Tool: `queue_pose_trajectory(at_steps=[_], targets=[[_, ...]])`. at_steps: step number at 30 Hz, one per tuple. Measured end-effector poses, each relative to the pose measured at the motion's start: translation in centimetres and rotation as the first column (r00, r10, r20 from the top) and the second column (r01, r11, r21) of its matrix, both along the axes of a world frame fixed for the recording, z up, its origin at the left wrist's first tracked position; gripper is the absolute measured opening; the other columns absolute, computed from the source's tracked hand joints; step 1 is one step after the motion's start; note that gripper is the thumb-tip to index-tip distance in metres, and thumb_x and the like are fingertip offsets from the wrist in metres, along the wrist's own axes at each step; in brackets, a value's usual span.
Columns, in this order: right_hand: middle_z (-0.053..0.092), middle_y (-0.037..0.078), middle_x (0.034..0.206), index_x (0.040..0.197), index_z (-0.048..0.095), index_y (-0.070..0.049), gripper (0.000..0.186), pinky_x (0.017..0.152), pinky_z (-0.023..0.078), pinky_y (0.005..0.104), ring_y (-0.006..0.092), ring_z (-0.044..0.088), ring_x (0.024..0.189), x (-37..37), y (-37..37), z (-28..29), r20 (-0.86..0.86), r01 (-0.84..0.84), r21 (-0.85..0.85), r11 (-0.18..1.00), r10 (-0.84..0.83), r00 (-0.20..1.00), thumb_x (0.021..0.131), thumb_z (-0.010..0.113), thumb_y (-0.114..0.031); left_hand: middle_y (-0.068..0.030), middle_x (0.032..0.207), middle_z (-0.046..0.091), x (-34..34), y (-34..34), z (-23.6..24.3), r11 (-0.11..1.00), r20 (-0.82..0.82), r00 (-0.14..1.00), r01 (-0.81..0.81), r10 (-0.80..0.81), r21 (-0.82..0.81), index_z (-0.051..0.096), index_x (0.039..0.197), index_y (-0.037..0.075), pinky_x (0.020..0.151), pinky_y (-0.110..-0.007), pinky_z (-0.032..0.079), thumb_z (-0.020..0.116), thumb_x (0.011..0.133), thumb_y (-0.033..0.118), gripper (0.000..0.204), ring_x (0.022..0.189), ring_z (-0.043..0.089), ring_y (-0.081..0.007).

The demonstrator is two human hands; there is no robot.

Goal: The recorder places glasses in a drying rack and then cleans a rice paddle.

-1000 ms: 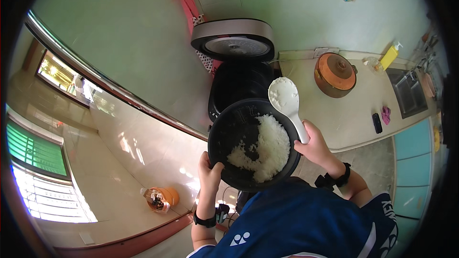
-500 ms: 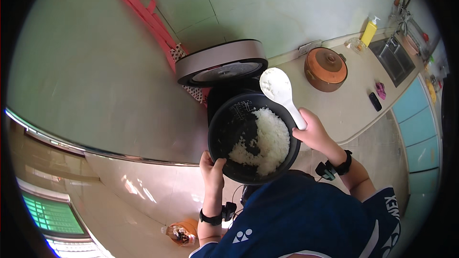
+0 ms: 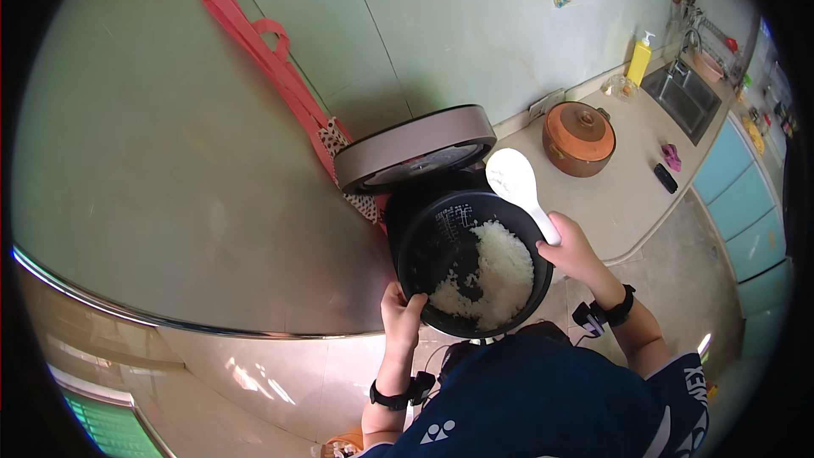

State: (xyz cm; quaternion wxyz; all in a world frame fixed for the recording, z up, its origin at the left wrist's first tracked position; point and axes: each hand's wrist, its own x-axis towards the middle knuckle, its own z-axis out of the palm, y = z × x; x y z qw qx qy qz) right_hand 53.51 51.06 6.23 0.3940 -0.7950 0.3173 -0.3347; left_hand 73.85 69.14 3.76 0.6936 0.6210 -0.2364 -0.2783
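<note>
A black inner pot (image 3: 434,261) with white rice (image 3: 505,276) heaped on its right side is tilted toward me, in front of a rice cooker whose lid (image 3: 415,148) stands raised. My left hand (image 3: 402,315) grips the pot's rim at the lower left, thumb over the edge. In my right hand (image 3: 572,248) is the handle of a white rice paddle (image 3: 512,176), its blade pointing up and left with grains stuck on it. That hand is also against the pot's right rim; its fingers underneath are hidden.
A brown lidded clay pot (image 3: 580,140) stands on the counter to the right. Beyond it are a yellow pump bottle (image 3: 639,59), a sink (image 3: 682,102), a black object (image 3: 666,178) and a purple cloth (image 3: 671,156). Pink fabric (image 3: 280,76) hangs behind the cooker.
The whole view has shifted, so the cooker and inner pot appear lower and farther right. Both hands keep their hold, and the paddle stays over the pot's far right rim.
</note>
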Motion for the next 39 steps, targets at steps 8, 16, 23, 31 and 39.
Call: queue_pose_trajectory(at_steps=[8,16,23,31,39], targets=[[0.045,0.009,0.059,0.073,0.044,0.0,0.016,0.05,0.036,0.0283,0.0159,0.043,0.053,0.2,0.6,-0.3,0.048,0.084,0.118,0.989,-0.09,0.995,0.063,0.056,-0.006,-0.0034,0.068,0.051,0.9,0.0,0.1,0.997,-0.062,0.996,0.067,-0.065,0.028,0.045,0.075,0.0,0.055,-0.018,0.038,0.049,0.067,-0.006,0.011,0.059,0.048,-0.0076],[0.043,0.001,0.059,0.073,0.043,-0.004,0.014,0.048,0.034,0.023,0.0082,0.04,0.053,0.7,0.8,0.7,0.064,0.072,0.208,0.976,-0.087,0.994,0.067,0.056,-0.006,0.0027,0.055,0.04,1.9,-0.6,-0.8,0.994,0.17,0.985,-0.004,-0.015,0.107,0.045,0.065,0.002,0.046,-0.021,0.029,0.053,0.067,0.007,0.01,0.051,0.035,-0.0054],[0.042,0.001,0.058,0.072,0.043,-0.004,0.013,0.045,0.033,0.0226,0.007,0.039,0.051,0.7,0.6,-0.3,0.092,0.076,0.097,0.992,-0.085,0.992,0.068,0.055,-0.006,0.0024,0.053,0.036,1.6,-0.7,-0.5,0.996,0.201,0.98,-0.019,0.002,0.082,0.04,0.061,0.003,0.045,-0.022,0.028,0.052,0.069,0.009,0.016,0.05,0.032,-0.006],[0.042,0.001,0.056,0.074,0.042,-0.004,0.015,0.04,0.032,0.0227,0.0071,0.04,0.046,0.6,0.9,-0.4,0.093,0.084,0.094,0.992,-0.093,0.991,0.069,0.056,-0.007,0.0039,0.06,0.04,2.0,-0.2,-1.0,0.99,0.272,0.961,0.019,-0.057,0.143,0.044,0.068,0.003,0.046,-0.018,0.026,0.049,0.071,0.003,0.006,0.052,0.033,-0.0026],[0.041,0.0,0.055,0.075,0.042,-0.005,0.015,0.04,0.032,0.0223,0.0066,0.04,0.044,0.5,0.7,-0.7,0.076,0.092,0.109,0.99,-0.101,0.992,0.07,0.055,-0.008,0.0036,0.06,0.041,1.6,-0.4,-0.3,0.989,0.272,0.961,0.016,-0.056,0.147,0.045,0.069,0.003,0.045,-0.018,0.027,0.049,0.071,0.004,0.005,0.052,0.034,-0.0025]])
